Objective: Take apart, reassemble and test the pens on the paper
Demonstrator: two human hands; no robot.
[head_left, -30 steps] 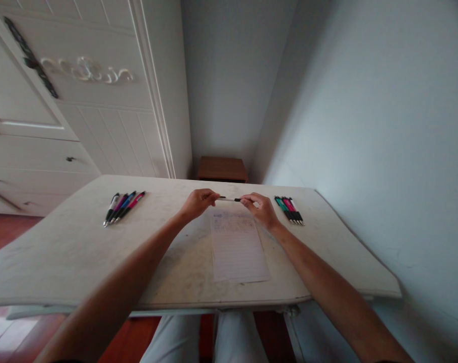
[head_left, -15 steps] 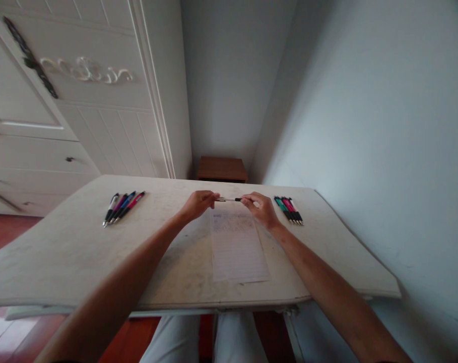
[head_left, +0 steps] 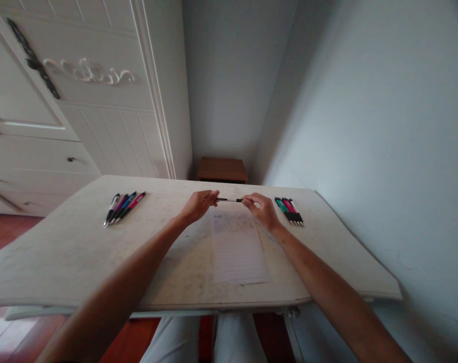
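Note:
A white pen with black parts [head_left: 232, 200] lies level between my two hands, above the top edge of a lined sheet of paper [head_left: 241, 257]. My left hand [head_left: 201, 204] is closed on one end of the pen. The fingers of my right hand [head_left: 261, 207] pinch its black other end. Faint writing covers the upper lines of the sheet; the lower lines look blank. To the right of my right hand several pens [head_left: 289, 210] with green, pink and white barrels lie side by side. Farther left rests a fanned group of pens [head_left: 123, 208] in white, purple, blue and red.
The pale table [head_left: 70, 257] stretches to both sides. A white cabinet [head_left: 111, 116] stands at the left, and a grey wall [head_left: 383, 151] borders the right. Behind the table's far edge is a brown wooden box-like piece [head_left: 222, 168].
Both hands keep hold of the pen in nearly the same place. The pen seems turned a little about its length, its clip side now looking darker. The loose pens have not moved.

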